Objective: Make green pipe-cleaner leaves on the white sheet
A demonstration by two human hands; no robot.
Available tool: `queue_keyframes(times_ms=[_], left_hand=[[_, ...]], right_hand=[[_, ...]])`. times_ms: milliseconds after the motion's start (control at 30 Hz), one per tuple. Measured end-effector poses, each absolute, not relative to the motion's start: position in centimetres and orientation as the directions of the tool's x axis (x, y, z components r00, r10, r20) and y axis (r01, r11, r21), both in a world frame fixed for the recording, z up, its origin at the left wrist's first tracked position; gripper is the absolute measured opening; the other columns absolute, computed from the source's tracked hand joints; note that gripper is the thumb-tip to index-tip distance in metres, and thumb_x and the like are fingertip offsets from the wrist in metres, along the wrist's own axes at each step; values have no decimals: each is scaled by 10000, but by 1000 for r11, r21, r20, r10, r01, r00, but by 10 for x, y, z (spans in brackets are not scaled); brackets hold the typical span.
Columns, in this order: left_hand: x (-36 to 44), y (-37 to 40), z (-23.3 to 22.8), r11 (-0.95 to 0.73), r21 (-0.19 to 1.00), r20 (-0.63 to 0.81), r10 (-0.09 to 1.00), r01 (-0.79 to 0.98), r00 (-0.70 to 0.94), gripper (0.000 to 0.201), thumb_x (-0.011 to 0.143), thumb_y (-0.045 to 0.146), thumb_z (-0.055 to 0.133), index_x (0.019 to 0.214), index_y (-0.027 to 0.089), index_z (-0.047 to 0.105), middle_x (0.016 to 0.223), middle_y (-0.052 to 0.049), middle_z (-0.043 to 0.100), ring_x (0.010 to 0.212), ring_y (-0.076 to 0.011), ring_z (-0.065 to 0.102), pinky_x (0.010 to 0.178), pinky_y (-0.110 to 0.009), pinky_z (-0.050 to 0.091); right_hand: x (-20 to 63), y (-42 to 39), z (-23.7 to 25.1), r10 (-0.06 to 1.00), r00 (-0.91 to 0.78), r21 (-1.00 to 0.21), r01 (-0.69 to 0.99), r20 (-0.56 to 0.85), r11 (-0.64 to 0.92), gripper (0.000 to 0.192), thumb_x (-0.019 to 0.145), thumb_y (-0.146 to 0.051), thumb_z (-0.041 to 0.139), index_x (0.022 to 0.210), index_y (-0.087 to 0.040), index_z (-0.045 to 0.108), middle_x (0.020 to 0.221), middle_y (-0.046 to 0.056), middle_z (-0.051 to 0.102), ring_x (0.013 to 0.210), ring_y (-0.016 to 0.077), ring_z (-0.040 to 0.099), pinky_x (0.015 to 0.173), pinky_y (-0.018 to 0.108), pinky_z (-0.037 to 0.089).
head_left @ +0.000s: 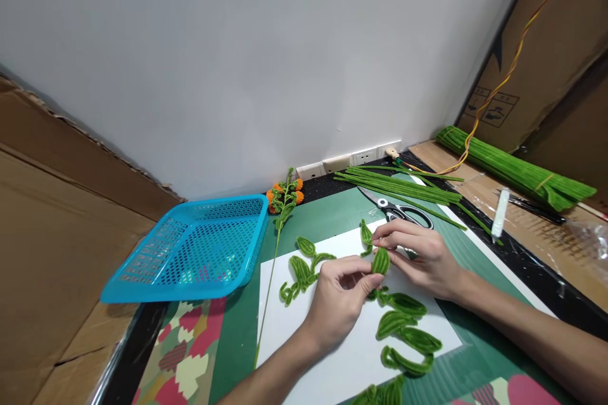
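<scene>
Both grips on one green pipe-cleaner leaf [380, 261] in head view: left hand [338, 299] pinches its lower edge, right hand [418, 256] pinches the top; leaf sits over white paper [332, 354] at centre; more leaves [403, 329] at 5 o'clock; scissors [399, 210] at 1 o'clock; blue basket [190, 250] at 9 o'clock; flower stem [284, 202] at 11 o'clock; bench [323, 215] green-matted.

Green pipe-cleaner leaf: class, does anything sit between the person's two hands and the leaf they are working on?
Nothing visible does. The left hand and right hand both pinch the green pipe-cleaner leaf directly above the white sheet; the scissors lie behind the hands.
</scene>
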State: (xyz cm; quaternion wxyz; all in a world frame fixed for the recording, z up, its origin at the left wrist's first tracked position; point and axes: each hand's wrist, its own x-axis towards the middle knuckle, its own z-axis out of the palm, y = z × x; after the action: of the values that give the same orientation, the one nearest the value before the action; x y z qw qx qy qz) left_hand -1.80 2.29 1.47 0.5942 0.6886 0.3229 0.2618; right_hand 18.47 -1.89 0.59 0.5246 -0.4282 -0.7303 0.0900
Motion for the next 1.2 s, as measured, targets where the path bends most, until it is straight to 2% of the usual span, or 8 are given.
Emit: queue_keyframes(times_ms=[100, 233, 400, 533, 667, 833, 933, 1200], left_hand=[[-17, 24, 14, -11, 990, -84, 746, 138, 661, 331, 933, 385, 740, 715, 136, 728, 626, -18, 616, 538, -98, 467, 525, -229, 357], [-16, 26, 12, 104, 990, -142, 706, 96, 694, 340, 915, 429, 757, 757, 129, 723, 636, -12, 621, 498, -90, 482, 476, -212, 368], [-17, 26, 14, -4, 999, -21, 735, 35, 678, 303, 886, 349, 805, 698, 121, 738, 625, -5, 591, 528, -84, 489, 505, -208, 358], [-17, 26, 16, -94, 996, 72, 759, 1, 647, 299, 877, 315, 816, 658, 121, 756, 576, -7, 577, 546, -91, 468, 528, -220, 348], [-17, 29, 14, -17, 999, -9, 726, 31, 688, 308, 873, 353, 819, 684, 115, 766, 583, -18, 604, 522, -86, 466, 497, -214, 336], [-15, 33, 10, 103, 993, -111, 723, 53, 682, 359, 846, 418, 836, 686, 113, 733, 596, -25, 638, 483, -85, 513, 470, -199, 383], [-16, 34, 9, 132, 991, -121, 723, 36, 680, 394, 824, 435, 851, 652, 117, 695, 572, -13, 622, 449, -79, 512, 445, -192, 377], [-17, 34, 6, 111, 994, -99, 743, 23, 663, 318, 718, 374, 935, 695, 117, 747, 572, -9, 641, 469, -76, 498, 464, -196, 364]], right_hand=[[189, -17, 4, 718, -79, -554, 581, 691, 597, 199, 982, -84, 598, 1089, -202, 716, 1057, 109, 759, 964, 219, 741, 839, 349, 621], [194, -14, 1, 649, -139, -417, 662, 748, 623, 249, 964, -123, 659, 1191, -215, 701, 1140, 129, 755, 1024, 254, 720, 874, 414, 613], [191, -16, 6, 575, -178, -317, 689, 798, 652, 250, 955, -34, 610, 1127, -195, 693, 1066, 124, 767, 976, 261, 681, 830, 427, 600], [185, -18, 9, 601, -191, -358, 652, 776, 669, 227, 958, -15, 578, 1051, -183, 697, 1003, 121, 759, 917, 250, 664, 783, 400, 594], [187, -17, 5, 642, -173, -377, 685, 747, 624, 220, 970, -37, 600, 1097, -184, 704, 1033, 118, 764, 938, 250, 675, 802, 408, 595], [193, -15, 3, 586, -217, -219, 784, 780, 581, 396, 956, -53, 648, 1329, -185, 658, 1273, 135, 758, 1125, 286, 679, 946, 463, 578], [194, -15, 5, 525, -308, -103, 783, 793, 614, 391, 960, -54, 649, 1335, -167, 663, 1342, 132, 740, 1238, 299, 656, 998, 465, 543], [194, -16, 3, 486, -338, -86, 745, 806, 661, 242, 1021, -125, 605, 1245, -160, 690, 1153, 85, 818, 1136, 271, 719, 969, 457, 507]])
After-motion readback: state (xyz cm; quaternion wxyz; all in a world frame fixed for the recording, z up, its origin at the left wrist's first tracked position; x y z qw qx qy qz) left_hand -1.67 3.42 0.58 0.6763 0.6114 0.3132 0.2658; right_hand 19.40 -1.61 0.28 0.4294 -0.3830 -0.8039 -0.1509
